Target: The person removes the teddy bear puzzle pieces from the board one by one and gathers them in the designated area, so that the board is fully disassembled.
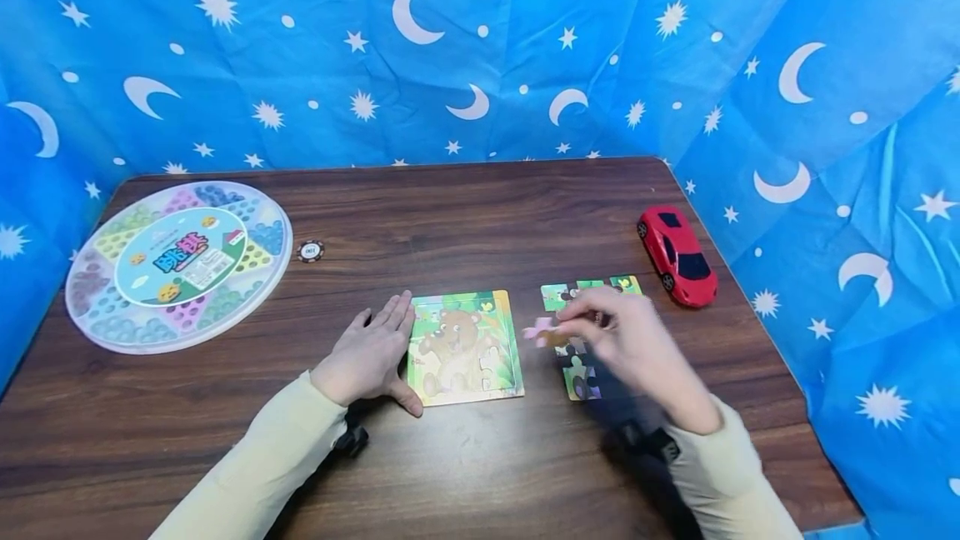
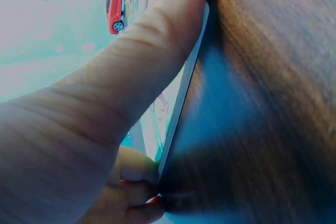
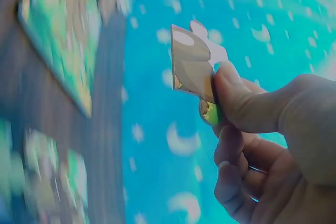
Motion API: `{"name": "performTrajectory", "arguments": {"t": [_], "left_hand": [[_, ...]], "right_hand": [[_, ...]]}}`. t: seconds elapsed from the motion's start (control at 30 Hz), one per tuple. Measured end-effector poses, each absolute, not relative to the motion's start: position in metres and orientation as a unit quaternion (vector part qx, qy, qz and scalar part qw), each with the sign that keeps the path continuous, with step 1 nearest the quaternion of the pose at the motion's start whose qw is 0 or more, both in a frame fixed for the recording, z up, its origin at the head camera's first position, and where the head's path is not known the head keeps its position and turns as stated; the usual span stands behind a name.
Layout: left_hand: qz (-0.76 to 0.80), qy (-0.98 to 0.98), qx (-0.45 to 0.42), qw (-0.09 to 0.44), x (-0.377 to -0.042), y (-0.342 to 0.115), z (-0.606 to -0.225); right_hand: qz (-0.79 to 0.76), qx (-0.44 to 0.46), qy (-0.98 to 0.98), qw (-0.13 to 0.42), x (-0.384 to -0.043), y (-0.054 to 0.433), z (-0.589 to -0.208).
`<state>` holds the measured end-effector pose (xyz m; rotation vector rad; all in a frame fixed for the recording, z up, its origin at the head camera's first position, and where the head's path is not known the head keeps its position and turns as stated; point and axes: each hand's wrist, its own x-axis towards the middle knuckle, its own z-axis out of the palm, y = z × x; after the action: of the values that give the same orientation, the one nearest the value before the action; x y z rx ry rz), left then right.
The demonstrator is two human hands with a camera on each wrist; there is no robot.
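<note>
In the head view, my left hand (image 1: 372,350) lies along the left edge of a square bear jigsaw puzzle (image 1: 453,348), its fingers straight and the thumb at the near left corner. The left wrist view shows the thumb (image 2: 152,35) close up against the board's edge. My right hand (image 1: 630,340) pinches a jigsaw piece (image 3: 191,59) between thumb and fingers, raised above the table to the right of the puzzle. Brown and pink show on that piece. Several loose puzzle pieces (image 1: 577,382) lie below and around the right hand, partly hidden by it.
A red toy car (image 1: 677,257) stands at the right side of the wooden table (image 1: 465,223). At the left lies a round board game (image 1: 97,319) with coloured marbles, beside a black and white chip (image 1: 311,251). A blue star-and-moon curtain (image 1: 480,65) hangs behind and at the sides.
</note>
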<state>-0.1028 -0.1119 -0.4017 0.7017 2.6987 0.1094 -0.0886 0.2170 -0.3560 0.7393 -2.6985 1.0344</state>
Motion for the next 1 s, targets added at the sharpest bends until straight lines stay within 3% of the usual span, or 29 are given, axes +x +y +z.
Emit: {"name": "performTrajectory", "arguments": {"t": [0.13, 0.33, 0.43, 1.0], "left_hand": [[0.037, 0.952, 0.245, 0.177, -0.104, -0.114, -0.402], [0.035, 0.955, 0.237, 0.178, -0.102, -0.118, -0.402], [0.034, 0.955, 0.235, 0.178, -0.101, -0.119, -0.403], [0.035, 0.953, 0.247, 0.173, -0.103, -0.111, -0.404]], "right_hand": [[0.311, 0.179, -0.931, 0.063, -0.088, 0.260, -0.354], [0.295, 0.150, -0.942, -0.055, -0.089, 0.295, -0.376], [0.295, 0.147, -0.941, -0.083, -0.089, 0.303, -0.389], [0.235, 0.115, -0.962, -0.080, -0.080, 0.305, -0.405]]}}
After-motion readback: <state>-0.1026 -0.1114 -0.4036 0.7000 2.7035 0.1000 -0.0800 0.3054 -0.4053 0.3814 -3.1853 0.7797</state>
